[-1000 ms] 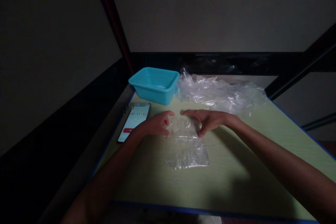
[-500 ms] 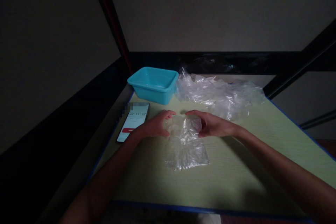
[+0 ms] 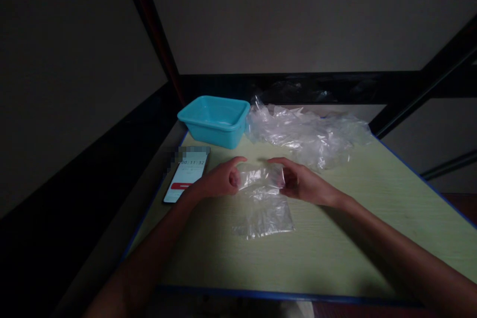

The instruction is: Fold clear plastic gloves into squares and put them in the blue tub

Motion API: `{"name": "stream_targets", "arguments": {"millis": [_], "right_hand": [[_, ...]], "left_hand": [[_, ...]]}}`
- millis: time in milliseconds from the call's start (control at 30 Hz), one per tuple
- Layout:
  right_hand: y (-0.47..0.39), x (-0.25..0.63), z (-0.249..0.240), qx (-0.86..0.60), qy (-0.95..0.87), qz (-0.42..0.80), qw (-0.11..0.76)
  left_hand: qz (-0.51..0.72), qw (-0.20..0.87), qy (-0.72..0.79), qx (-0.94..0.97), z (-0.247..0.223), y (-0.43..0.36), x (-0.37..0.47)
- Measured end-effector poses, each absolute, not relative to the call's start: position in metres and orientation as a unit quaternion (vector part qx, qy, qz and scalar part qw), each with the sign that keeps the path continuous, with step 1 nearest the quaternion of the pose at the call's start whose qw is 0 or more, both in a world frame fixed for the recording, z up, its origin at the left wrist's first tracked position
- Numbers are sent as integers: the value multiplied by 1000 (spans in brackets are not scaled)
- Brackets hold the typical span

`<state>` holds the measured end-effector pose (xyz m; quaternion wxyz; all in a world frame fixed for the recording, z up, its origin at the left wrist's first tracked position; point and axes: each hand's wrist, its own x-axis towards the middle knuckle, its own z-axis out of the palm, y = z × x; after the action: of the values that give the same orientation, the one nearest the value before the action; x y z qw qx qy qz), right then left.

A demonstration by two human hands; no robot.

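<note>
A clear plastic bag [image 3: 264, 213] lies on the table in front of me, its far part folded over toward me. My left hand [image 3: 223, 176] grips the left end of that folded part, with the index finger stretched out beyond it. On the other side, my right hand [image 3: 298, 181] holds the right end between curled fingers and thumb, its index finger also extended. The near part of the bag rests flat and wrinkled on the tabletop.
A blue plastic basin [image 3: 214, 121] stands at the back left. Beside it a heap of crumpled clear plastic bags [image 3: 309, 134] spreads along the far edge. A phone [image 3: 186, 175] showing a timer lies left of my left hand. The pale table [image 3: 335, 263] has a blue edge.
The bag's far part has been folded over toward me between my hands. Fingers of both hands have curled in on its sides. The view has shifted slightly.
</note>
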<state>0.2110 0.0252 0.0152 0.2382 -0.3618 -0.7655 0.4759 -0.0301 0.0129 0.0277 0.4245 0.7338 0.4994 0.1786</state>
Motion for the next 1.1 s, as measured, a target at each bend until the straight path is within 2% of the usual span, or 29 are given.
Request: {"name": "stream_targets", "arguments": {"millis": [200,467,733,1000,1100], "right_hand": [[15,217,7,-386,-730,465,318],[10,222,-3,-402,-751,360,380],[12,226,-3,-375,-788,315,374],[15,232,-4,-329,-824,287,362],[17,235,-2,-296,-857,240,347]], "left_hand": [[211,375,498,753,31,7,-27],[298,236,479,791,8,5,-22],[328,219,462,794,2,5,-26],[296,221,429,824,3,1,-26],[283,208,422,836,4,0,-27]]}}
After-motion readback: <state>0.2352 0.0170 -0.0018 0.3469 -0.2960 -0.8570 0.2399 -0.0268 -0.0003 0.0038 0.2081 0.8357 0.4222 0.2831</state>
